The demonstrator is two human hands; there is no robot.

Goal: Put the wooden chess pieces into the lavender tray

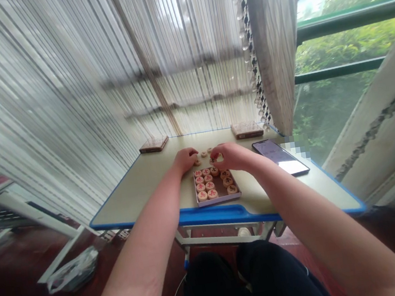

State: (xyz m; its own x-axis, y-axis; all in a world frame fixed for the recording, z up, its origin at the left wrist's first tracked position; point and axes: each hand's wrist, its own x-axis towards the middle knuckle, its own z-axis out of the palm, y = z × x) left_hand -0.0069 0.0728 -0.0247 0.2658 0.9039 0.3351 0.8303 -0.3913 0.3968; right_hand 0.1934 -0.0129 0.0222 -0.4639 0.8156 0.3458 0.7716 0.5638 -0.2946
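Note:
A shallow box (220, 184) of round wooden Chinese chess pieces lies near the front edge of the desk. Columns of red-marked pieces (209, 186) fill its left side. Black-marked pieces (227, 181) line the right side, with a bare strip of box floor between. Just behind the box, my right hand (228, 156) pinches a Chinese chess piece (213, 161) above the far rim. My left hand (185, 160) is curled with its fingertips at another piece (197, 162) left of it. A few loose pieces (204, 154) lie on the desk between and beyond my hands.
The pale desk (133, 191) has a raised blue edge. Two flat brown boxes, one at the back left (154, 144) and one at the back right (247, 129), sit there. A phone (280, 157) lies on the right. String curtains (186, 46) hang behind. A plastic bag (74, 270) is on the floor.

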